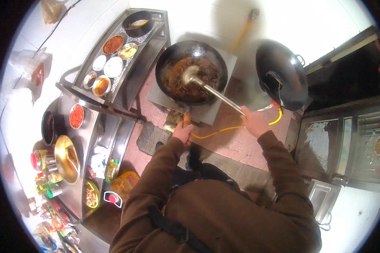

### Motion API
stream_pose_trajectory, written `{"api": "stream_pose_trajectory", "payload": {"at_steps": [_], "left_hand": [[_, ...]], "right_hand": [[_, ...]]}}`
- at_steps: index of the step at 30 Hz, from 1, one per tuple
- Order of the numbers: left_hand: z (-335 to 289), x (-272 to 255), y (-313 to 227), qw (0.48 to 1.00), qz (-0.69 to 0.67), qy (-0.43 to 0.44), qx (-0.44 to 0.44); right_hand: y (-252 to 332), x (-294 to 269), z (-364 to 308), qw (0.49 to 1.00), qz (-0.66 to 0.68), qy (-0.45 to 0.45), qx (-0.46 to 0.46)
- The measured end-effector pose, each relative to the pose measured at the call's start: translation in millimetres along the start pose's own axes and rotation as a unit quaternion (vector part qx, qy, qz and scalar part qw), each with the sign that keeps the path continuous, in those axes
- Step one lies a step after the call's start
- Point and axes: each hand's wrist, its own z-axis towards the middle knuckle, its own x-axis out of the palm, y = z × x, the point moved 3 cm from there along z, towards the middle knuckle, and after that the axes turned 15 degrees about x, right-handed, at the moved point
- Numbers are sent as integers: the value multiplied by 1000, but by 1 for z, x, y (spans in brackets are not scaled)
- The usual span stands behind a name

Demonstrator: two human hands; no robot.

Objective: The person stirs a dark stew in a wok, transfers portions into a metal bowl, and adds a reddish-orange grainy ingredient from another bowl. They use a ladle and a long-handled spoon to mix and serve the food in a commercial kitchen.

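Note:
A black wok (161, 80) sits on a metal stove (156, 98) in front of me, with dark reddish-brown food (182, 86) inside. My left hand (183, 133) is closed round the wok's wooden handle (187, 118). In my right hand (255, 121) is the long handle of a steel ladle (217, 93). The ladle's bowl rests over the food near the wok's middle; whether it carries anything is hidden, since its shiny side faces up.
Left of the stove, a metal rack (126, 90) holds bowls of seasonings and a black pot (137, 23). A second black wok (283, 71) leans at the right. A yellow hose (218, 133) crosses the pink floor. Nearer left, a counter carries a brass-coloured basin (65, 154) and several bottles.

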Motion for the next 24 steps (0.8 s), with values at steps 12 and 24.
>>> {"api": "stream_pose_trajectory", "payload": {"at_steps": [12,24], "left_hand": [[-1,1,-4,999,-31,2,-24],[-10,1,-6,1000,-1,-8,7]], "right_hand": [[19,18,-93,942,255,193,104],[15,-25,-50,986,131,50,93]]}}
